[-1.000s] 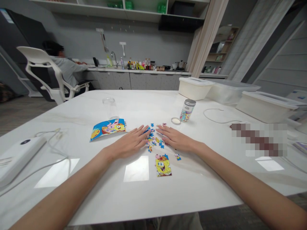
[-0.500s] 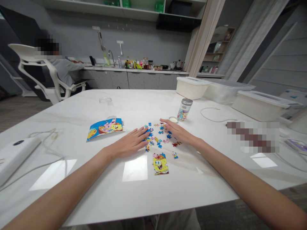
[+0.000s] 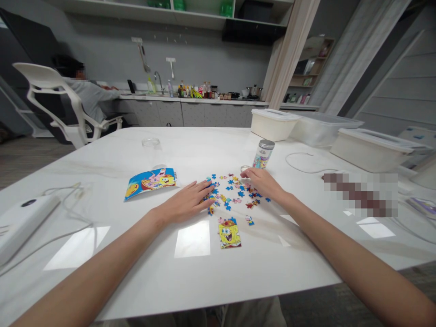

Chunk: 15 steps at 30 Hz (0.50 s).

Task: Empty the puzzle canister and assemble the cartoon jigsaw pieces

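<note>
Loose jigsaw pieces (image 3: 235,190) lie scattered on the white table (image 3: 190,145) between my hands. My left hand (image 3: 189,200) rests flat with fingers stretched out, its fingertips on the left edge of the pieces. My right hand (image 3: 261,181) lies flat and open over the right side of the scatter, fingertips near a small round lid (image 3: 244,169). A joined yellow cartoon section (image 3: 229,233) sits nearer to me. A picture sheet (image 3: 151,180) lies left of my left hand. A small printed can (image 3: 263,154) stands just beyond my right hand.
White lidded tubs (image 3: 274,124) and a clear bin (image 3: 327,129) stand at the far right. A clear cup (image 3: 151,147) stands at the back. A white device (image 3: 23,218) with cables lies at the left. A person sits in a white chair (image 3: 54,100) at the far counter.
My right hand has slid to the right and away, spreading the pieces out over the table. My left hand has stayed almost in place.
</note>
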{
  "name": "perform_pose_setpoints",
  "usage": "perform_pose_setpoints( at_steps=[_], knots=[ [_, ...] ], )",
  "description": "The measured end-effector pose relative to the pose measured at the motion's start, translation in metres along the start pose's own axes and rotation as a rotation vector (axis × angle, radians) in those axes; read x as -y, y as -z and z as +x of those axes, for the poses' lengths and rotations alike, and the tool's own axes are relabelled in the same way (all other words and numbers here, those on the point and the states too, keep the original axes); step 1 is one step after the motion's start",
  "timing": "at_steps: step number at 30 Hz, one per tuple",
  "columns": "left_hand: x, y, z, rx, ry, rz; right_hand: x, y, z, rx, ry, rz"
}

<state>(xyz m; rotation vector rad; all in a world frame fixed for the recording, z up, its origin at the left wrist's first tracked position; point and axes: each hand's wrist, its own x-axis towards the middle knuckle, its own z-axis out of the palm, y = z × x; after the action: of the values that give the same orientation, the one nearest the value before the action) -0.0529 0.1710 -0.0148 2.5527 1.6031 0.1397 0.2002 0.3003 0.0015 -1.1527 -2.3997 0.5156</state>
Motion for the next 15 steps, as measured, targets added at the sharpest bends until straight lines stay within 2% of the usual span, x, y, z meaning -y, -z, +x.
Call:
perform_pose_setpoints(
  at_steps=[8, 11, 15],
  knots=[
    [-0.002, 0.0, -0.001, -0.018, 0.094, 0.018, 0.003, 0.006, 0.001, 0.045, -0.154, -0.07],
    [-0.002, 0.001, -0.001, -0.015, 0.117, 0.006, 0.005, 0.001, 0.001, 0.054, -0.122, -0.097],
    [-0.003, 0.0, -0.001, -0.007, 0.111, -0.006, 0.007, -0.007, -0.001, 0.075, -0.001, -0.175]
  ],
)
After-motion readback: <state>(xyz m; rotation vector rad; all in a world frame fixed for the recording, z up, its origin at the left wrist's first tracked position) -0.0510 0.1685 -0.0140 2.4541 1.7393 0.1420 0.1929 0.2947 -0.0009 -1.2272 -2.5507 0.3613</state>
